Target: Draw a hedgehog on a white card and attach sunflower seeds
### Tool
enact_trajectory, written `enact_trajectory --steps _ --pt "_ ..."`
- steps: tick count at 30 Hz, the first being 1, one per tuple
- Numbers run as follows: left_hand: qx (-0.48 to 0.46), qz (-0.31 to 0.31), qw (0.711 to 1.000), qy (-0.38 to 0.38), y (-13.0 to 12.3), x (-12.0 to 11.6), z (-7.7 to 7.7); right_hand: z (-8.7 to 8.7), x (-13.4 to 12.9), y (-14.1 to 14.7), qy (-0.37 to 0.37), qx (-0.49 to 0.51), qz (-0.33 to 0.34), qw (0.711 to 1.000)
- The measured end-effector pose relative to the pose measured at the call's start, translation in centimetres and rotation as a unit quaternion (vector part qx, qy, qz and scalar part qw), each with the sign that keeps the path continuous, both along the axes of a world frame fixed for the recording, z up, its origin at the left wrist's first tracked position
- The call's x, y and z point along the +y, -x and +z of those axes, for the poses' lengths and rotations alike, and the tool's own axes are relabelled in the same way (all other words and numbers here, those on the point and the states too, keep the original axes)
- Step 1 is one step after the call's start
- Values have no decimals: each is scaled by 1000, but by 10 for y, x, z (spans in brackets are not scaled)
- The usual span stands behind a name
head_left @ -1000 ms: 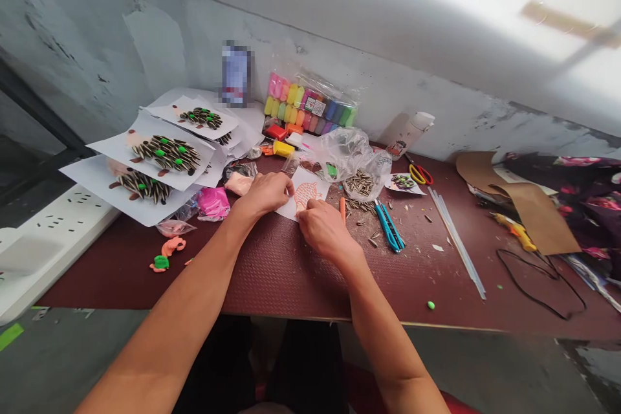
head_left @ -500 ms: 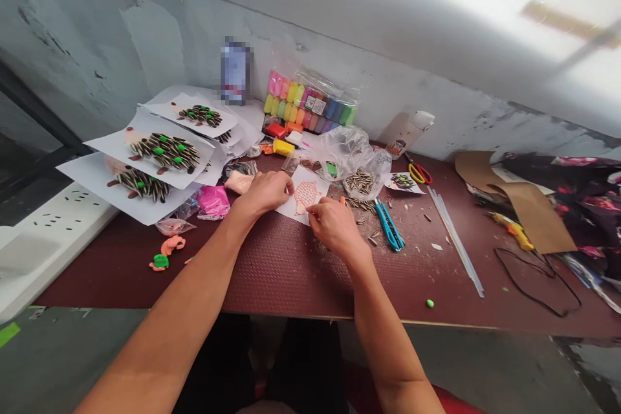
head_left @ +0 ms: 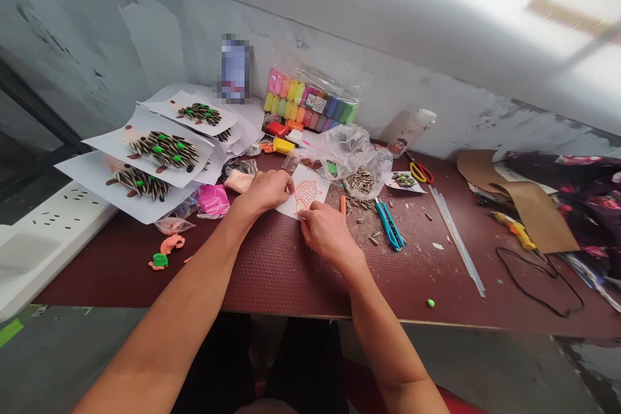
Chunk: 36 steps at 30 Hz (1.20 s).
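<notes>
Paper with orange drawing [head_left: 307,191]: lying between your hands. Your left hand [head_left: 270,190]: resting at left edge. Your right hand [head_left: 326,228]: overlapping near edge. Holding anything, either hand: cannot tell.

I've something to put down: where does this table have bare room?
Bare table shows between the forearms, and mostly between the clear sticks and black cord. It's crowded behind the drawing, with seeds and clay packets, and around the seed-covered papers.

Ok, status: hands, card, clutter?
Left hand at card, left side. Right hand at near edge, grip hidden. Orange drawing visible. Seed bag close right.
</notes>
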<state>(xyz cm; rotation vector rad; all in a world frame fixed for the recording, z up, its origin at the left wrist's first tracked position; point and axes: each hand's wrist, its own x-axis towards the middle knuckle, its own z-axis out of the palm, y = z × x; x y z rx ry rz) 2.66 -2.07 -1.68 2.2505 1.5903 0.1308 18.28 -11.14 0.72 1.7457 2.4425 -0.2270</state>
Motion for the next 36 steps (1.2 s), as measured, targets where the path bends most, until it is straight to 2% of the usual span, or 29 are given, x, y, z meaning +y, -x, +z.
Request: enact_trajectory --steps 11,17,21,24,30,36 --pt "8 -2 1000 -2 0 -2 2 2 -1 1 11 -29 24 999" --pt "5 -6 1000 3 0 -2 3 2 0 -3 6 9 29 1000" --pt "7 -10 1000 5 0 -2 3 2 0 -7 -28 58 -19 998" --pt "4 -9 1000 6 0 -1 3 1 0 -7 -36 58 -48 997" --pt "-1 -8 1000 9 0 -2 4 0 0 -4 -1 33 -10 999" --pt "5 -12 1000 6 0 -2 5 1 -2 -1 -5 34 -13 999"
